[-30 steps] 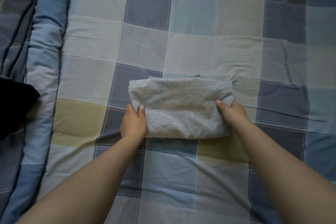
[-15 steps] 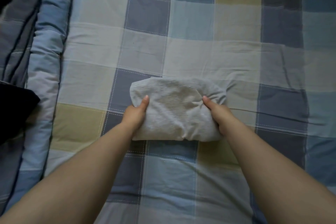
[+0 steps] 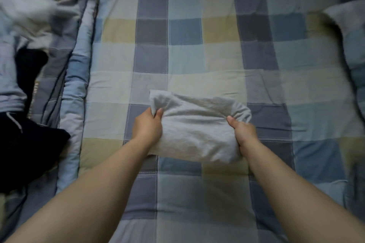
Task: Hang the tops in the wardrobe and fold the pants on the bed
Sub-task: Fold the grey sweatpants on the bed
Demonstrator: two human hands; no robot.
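Note:
A folded light grey garment [image 3: 197,126], a compact bundle, is in the middle of the checked bed sheet [image 3: 187,55]. My left hand [image 3: 148,126] grips its left end, thumb on top and fingers under the cloth. My right hand [image 3: 242,130] grips its right end the same way. The bundle is bunched and looks slightly raised off the sheet between my hands; whether it still touches the bed I cannot tell.
A rolled checked quilt [image 3: 75,89] runs along the left side. On it lie a dark garment [image 3: 27,154] and pale grey-blue clothes [image 3: 25,10], blurred. A pillow [image 3: 353,45] sits at the right edge.
Both hands have closed tighter on the bundle's ends, bunching it and drawing it up. The view has tilted up, showing more of the bed, the clothes pile and the pillow.

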